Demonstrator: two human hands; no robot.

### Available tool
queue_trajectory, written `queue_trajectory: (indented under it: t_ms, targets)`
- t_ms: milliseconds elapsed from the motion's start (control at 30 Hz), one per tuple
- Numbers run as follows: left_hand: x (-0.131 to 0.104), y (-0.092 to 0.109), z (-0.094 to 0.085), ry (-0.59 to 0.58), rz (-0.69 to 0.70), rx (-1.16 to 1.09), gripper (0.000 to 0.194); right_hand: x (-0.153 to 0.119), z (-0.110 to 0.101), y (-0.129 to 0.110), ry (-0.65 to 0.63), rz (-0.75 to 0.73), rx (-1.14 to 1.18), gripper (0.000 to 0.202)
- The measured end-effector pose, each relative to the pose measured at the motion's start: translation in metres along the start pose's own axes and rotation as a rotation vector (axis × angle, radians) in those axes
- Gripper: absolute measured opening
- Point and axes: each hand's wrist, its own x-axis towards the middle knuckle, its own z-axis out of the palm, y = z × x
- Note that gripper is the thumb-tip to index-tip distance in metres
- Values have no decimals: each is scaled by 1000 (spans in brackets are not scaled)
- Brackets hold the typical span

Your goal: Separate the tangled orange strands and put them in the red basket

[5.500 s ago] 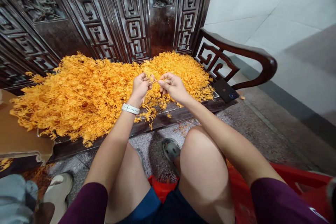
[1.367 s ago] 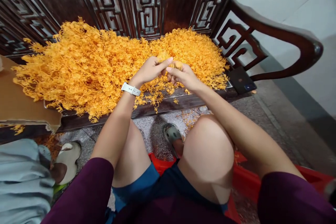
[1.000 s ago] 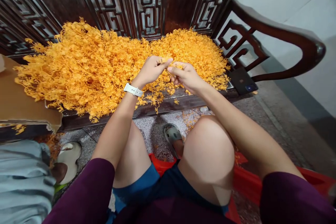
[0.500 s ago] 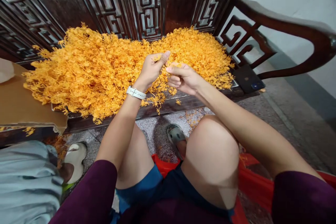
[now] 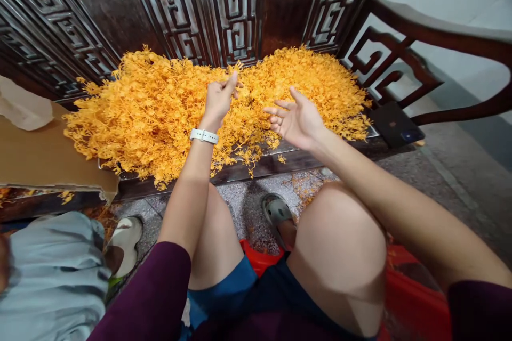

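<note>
My left hand (image 5: 219, 100), with a pale watch strap on the wrist, is closed in a pinch over the middle of the orange heap. An orange plastic-looking sprig (image 5: 239, 65) with thin curled ends shows at its thumb tip. My right hand (image 5: 298, 121) hovers palm up to the right, fingers spread and nothing in it. Behind and below both hands lies a large heap of orange sprigs (image 5: 160, 112), piled on a dark wooden bench (image 5: 236, 171). A few loose sprigs (image 5: 250, 155) hang at the bench's front edge.
A phone (image 5: 396, 125) lies on the bench's right end, by the carved armrest (image 5: 416, 56). Cardboard (image 5: 48, 154) covers the left side. Another person's grey clothing (image 5: 56, 272) is at lower left. Red plastic (image 5: 262, 259) shows beneath my legs, and orange scraps litter the floor.
My hands were close together over the heap, both pinching; now they are apart. The right hand has moved right and opened. The left has moved slightly left and up. The view has shifted a little.
</note>
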Motion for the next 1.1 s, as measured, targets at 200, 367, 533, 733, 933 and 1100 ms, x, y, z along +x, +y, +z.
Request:
queue_trajectory:
  t_ms: [200,367,533,733,933,1100]
  targets:
    - [-19,22,15,-199,5,-42,38,12,-9,13,169,-3,-29,51]
    - [-29,30,29,-233,-48,-93,33,9,2,18,33,-193,-283,44]
    - [-32,32,39,-184,-135,-116,26,4,5,15,-33,-233,-409,41]
    - [-37,26,44,-91,-276,-257,20,-1,4,5,-263,-119,-292,40]
    - [-5,11,16,243,-294,-315,32,-38,29,22,-1250,273,-707,43]
    - [5,3,-14,112,-252,-226,22,-44,44,9,-895,88,-387,43]
